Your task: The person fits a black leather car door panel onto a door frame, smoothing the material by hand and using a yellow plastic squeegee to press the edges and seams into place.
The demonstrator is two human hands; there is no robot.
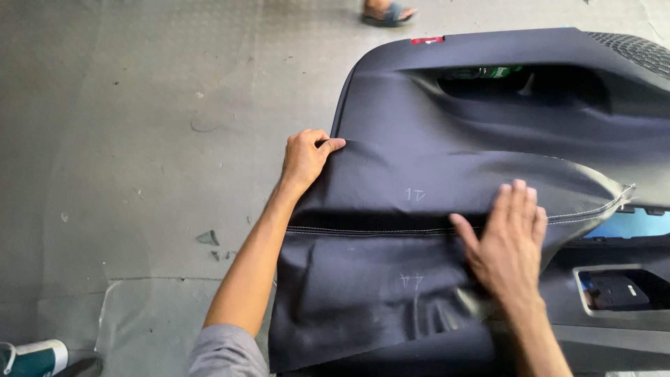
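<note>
A dark car door panel lies across the right half of the view. A sheet of dark navy leather-like fabric with a white stitched seam is draped over its left part. My left hand pinches the fabric's edge at the panel's left rim. My right hand lies flat with fingers spread on the fabric near the seam, pressing it onto the panel. Faint chalk marks show on the fabric above and below the seam.
Grey textured floor spreads to the left, with small debris. A person's sandalled foot stands at the top edge. A teal and white object sits at the bottom left. The panel has a handle recess at the right.
</note>
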